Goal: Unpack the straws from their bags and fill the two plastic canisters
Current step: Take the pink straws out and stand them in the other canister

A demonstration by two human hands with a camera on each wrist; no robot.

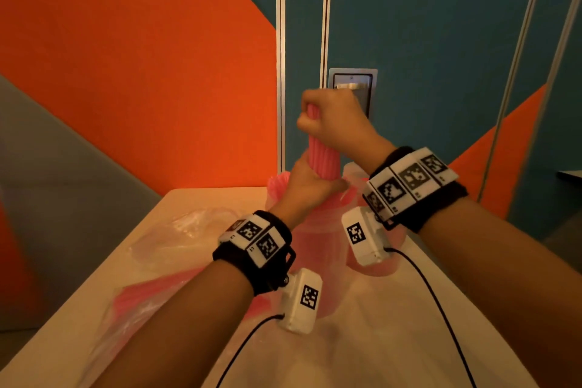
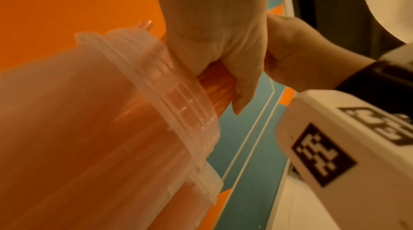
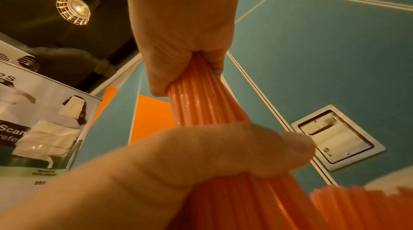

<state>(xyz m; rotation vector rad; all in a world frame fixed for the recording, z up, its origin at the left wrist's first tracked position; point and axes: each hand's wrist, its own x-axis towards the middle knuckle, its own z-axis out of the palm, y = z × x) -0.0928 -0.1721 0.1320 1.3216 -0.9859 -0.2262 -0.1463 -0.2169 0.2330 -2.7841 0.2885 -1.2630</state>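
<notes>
Both hands are clenched round one thick bundle of pink straws [image 1: 322,157], held upright over the mouth of a clear plastic canister [image 1: 318,249] that stands on the pale table [image 1: 393,340]; the right hand [image 1: 333,118] grasps the top of the bundle and the left hand [image 1: 310,186] grasps it lower down, right at the canister's rim, which looks like a way to keep the straws gathered and straight so they slide in together rather than fan out. The straws are glossy, ribbed side by side and packed tight, pinched narrower where the fists squeeze them. The canister already shows pink through its wall, and a second canister [image 1: 356,179] sits just behind, largely hidden by the right wrist. To the left on the table lie a crumpled clear bag [image 1: 176,239] and, nearer, another bag [image 1: 138,309] with pink straws inside, so more unpacking seems to remain
</notes>
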